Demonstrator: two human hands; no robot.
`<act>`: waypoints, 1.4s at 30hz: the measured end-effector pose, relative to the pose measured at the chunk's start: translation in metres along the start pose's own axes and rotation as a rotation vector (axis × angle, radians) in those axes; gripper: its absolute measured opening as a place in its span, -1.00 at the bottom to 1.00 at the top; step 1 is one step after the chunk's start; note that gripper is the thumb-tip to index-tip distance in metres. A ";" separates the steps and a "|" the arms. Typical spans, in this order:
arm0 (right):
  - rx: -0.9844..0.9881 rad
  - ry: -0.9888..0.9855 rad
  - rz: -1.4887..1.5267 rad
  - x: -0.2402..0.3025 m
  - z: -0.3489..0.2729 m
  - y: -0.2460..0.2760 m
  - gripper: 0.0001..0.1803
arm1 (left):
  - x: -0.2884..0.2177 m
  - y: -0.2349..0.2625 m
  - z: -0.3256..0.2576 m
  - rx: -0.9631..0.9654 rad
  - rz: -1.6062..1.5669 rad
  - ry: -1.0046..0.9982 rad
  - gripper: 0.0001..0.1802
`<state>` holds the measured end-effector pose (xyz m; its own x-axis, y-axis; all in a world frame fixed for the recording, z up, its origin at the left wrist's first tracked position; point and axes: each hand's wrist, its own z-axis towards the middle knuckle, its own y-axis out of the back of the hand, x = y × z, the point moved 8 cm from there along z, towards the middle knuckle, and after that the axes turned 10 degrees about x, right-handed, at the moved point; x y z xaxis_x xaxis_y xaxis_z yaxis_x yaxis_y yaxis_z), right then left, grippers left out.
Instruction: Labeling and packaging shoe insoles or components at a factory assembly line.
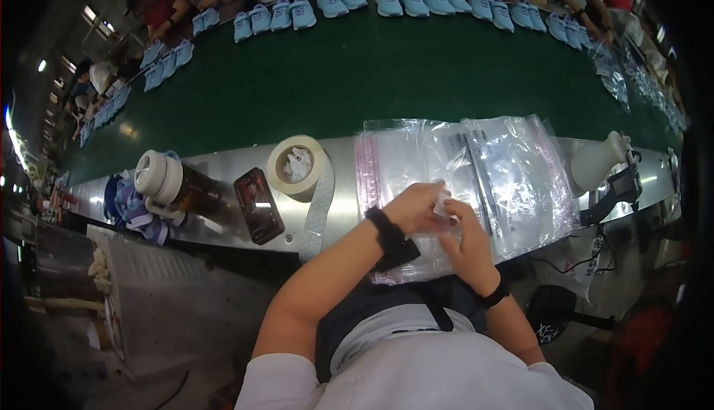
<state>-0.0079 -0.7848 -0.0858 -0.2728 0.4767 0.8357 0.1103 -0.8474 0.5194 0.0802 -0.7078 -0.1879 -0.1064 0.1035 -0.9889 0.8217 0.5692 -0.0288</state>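
Note:
A small white slip (442, 203) is pinched between the fingers of my left hand (416, 208) and those of my right hand (468, 245). What is on it is too small to make out. Both hands are closed and meet over a stack of clear plastic bags (416, 159) with pink-edged sides, spread on the metal ledge. Left of the bags stands a label roll (281, 168) with crumpled white paper in its core; its pale strip hangs toward the ledge's near edge.
A phone (259, 205) and a brown-filled bottle (195, 188) with a white lid lie left of the roll. Right of the bags is a whitish bottle (599, 159) beside a black device (623, 187). Light-blue shoes (413, 0) line the green conveyor's (327, 75) far side, where other people work.

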 end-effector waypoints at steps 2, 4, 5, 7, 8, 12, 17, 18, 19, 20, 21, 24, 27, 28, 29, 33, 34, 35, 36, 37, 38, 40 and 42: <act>0.070 -0.069 -0.130 -0.010 -0.011 -0.002 -0.29 | -0.024 -0.027 -0.028 0.021 -1.011 0.432 -0.25; 0.059 0.095 -0.573 0.025 -0.011 -0.007 -0.22 | -0.049 -0.029 -0.051 0.041 -0.951 0.319 -0.04; 0.063 0.062 -0.664 0.033 -0.011 -0.011 -0.29 | -0.054 -0.027 -0.065 0.025 -0.953 0.234 -0.07; 0.056 0.096 -0.628 0.026 -0.007 -0.020 -0.37 | -0.064 -0.028 -0.091 -0.073 -0.909 0.170 -0.10; 0.049 0.148 -0.609 0.019 -0.003 -0.023 -0.46 | -0.072 -0.022 -0.100 -0.170 -0.861 0.078 -0.14; -0.390 -0.352 0.597 -0.083 -0.019 0.045 -0.83 | -0.068 -0.006 -0.176 -0.468 -0.535 -0.014 -0.51; -0.924 -0.428 0.651 -0.141 -0.100 0.146 -0.80 | 0.031 0.019 -0.312 -1.139 -0.255 0.235 -0.64; -0.951 -0.498 0.573 -0.158 -0.122 0.157 -0.79 | 0.057 0.022 -0.328 -1.204 -0.295 0.342 -0.63; -0.953 -0.503 0.557 -0.171 -0.138 0.169 -0.79 | 0.078 0.027 -0.334 -1.206 -0.284 0.295 -0.61; -0.944 -0.600 0.403 -0.183 -0.156 0.179 -0.77 | 0.098 0.032 -0.338 -1.213 -0.268 0.252 -0.57; -0.927 -0.695 0.252 -0.188 -0.168 0.185 -0.74 | 0.103 0.042 -0.333 -1.077 0.057 0.353 -0.52; -1.057 -0.509 -0.808 -0.125 -0.150 0.200 -0.68 | 0.116 0.049 -0.308 -0.726 0.540 0.604 -0.55; -0.871 -0.237 -0.928 -0.048 -0.100 0.163 -0.62 | 0.095 0.036 -0.279 -0.536 0.731 0.347 -0.81; -0.775 -0.150 -0.757 -0.036 -0.087 0.144 -0.67 | 0.095 0.029 -0.274 -0.464 0.613 0.452 -0.81; -0.582 -0.199 -0.415 -0.047 -0.076 0.120 -0.71 | 0.061 0.019 -0.258 -0.416 0.404 0.430 -0.80; 0.320 0.009 0.234 0.015 -0.018 -0.023 -0.78 | -0.004 -0.011 -0.229 -0.389 -0.522 0.213 -0.78; 0.462 0.151 0.279 0.034 -0.012 -0.052 -0.77 | -0.016 -0.013 -0.224 -0.424 -0.596 0.169 -0.76; 0.531 0.104 0.390 0.043 -0.008 -0.075 -0.80 | -0.022 -0.014 -0.219 -0.457 -0.607 0.145 -0.76; 0.598 0.053 0.498 0.049 -0.007 -0.091 -0.82 | -0.027 -0.015 -0.214 -0.484 -0.619 0.121 -0.75; 0.595 0.058 0.497 0.047 -0.006 -0.098 -0.82 | -0.032 -0.013 -0.211 -0.509 -0.548 0.131 -0.75; 0.612 -0.136 0.608 0.031 -0.006 -0.109 -0.85 | -0.031 -0.015 -0.209 -0.506 -0.543 0.128 -0.75; 0.619 -0.328 0.711 0.024 -0.006 -0.117 -0.86 | -0.028 -0.026 -0.209 -0.458 -0.462 0.167 -0.80; 0.542 -0.539 0.938 0.021 -0.005 -0.118 -0.88 | -0.024 -0.037 -0.204 -0.358 -0.462 0.164 -0.82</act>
<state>-0.0311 -0.6755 -0.1301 0.5465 -0.1250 0.8281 0.4733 -0.7696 -0.4286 -0.0620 -0.5645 -0.1336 -0.5158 -0.1116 -0.8494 0.4337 0.8210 -0.3712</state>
